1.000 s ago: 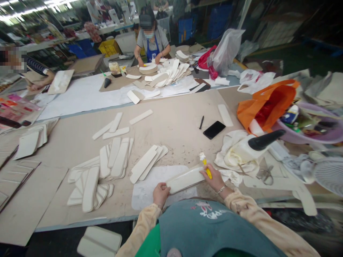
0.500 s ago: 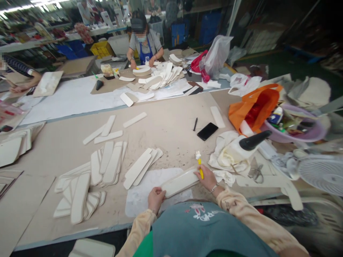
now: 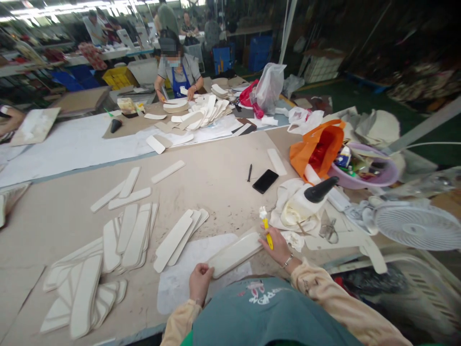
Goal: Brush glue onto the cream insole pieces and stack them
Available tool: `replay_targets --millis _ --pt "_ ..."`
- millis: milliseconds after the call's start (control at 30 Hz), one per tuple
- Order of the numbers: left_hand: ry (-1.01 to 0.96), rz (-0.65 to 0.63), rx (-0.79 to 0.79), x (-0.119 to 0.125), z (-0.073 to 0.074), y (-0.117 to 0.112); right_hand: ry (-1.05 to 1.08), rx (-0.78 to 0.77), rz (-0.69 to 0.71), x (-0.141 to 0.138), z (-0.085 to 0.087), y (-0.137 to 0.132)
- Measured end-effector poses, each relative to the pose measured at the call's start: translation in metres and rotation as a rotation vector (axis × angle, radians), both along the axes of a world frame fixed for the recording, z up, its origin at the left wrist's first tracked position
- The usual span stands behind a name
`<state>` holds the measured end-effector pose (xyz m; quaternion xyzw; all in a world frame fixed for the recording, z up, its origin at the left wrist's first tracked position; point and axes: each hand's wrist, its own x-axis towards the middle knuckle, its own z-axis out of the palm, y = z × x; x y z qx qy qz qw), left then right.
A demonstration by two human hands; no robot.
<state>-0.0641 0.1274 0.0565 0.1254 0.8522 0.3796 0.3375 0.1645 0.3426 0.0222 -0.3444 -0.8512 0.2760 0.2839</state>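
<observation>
A long cream strip [image 3: 236, 253] with rounded corners lies on a white sheet [image 3: 173, 290] right in front of me. My left hand [image 3: 200, 282] pinches its left end between thumb and fingers. At the opposite end, my right hand [image 3: 278, 247] is closed around a yellow-handled brush [image 3: 267, 229]. Its whitish head points up and away from me, and the fingers touch the strip's right end. Left of the sheet lie a few similar strips [image 3: 180, 238] fanned out, then a larger overlapping pile [image 3: 126, 235].
To the right, a white plastic jug [image 3: 297, 206] with a black spout rests on a cloth. A phone [image 3: 265, 181], an orange bag [image 3: 317, 149], a lilac basin [image 3: 378, 180] and a white fan [image 3: 419, 226] stand beyond. A co-worker [image 3: 178, 72] handles pieces across the table.
My view has swung to the right, so the table's contents sit further left. Both hands stay at the strip's two ends, and the brush is still in my right hand.
</observation>
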Motion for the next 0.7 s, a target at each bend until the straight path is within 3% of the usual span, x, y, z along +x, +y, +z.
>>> replay_targets --millis 200,367,567,700 --pt "-0.003 -0.011 0.239 0.005 0.034 0.016 0.094 -0.044 0.007 0.014 0.016 -0.007" --pt "-0.017 -0.068 0.437 0.006 0.07 0.043 0.148 -0.2 0.053 0.008 0.042 -0.01" --pt "-0.06 -0.174 0.632 0.011 0.138 0.071 0.261 -0.469 0.157 -0.002 0.079 -0.014" --pt "-0.25 -0.091 0.786 0.013 0.188 0.083 0.425 -0.653 0.238 -0.008 0.093 -0.018"
